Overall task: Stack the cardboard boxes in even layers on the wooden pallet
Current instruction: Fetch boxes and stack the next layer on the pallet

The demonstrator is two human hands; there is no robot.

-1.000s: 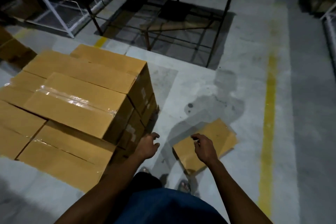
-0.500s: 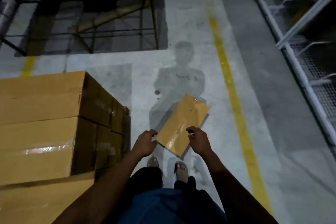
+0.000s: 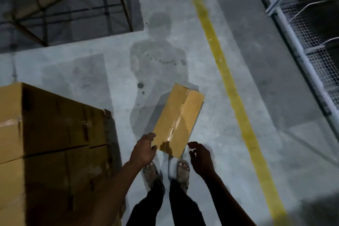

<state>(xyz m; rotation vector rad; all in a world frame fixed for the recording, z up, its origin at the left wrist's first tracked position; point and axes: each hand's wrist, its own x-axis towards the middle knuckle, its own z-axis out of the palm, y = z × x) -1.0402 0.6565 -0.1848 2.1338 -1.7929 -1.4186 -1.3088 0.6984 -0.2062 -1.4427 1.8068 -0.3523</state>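
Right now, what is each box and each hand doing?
Single box: lying flat on the floor, taped shut, not lifted.
Stacked boxes: piled in layers on the left, closed and taped.
Left hand: open, fingers loosely curved at the single box's near left corner, holding nothing.
Right hand: open, beside the box's near right corner, holding nothing.

A lone box [image 3: 178,119] lies on the floor [image 3: 211,152], right of the stacked boxes [image 3: 55,134].
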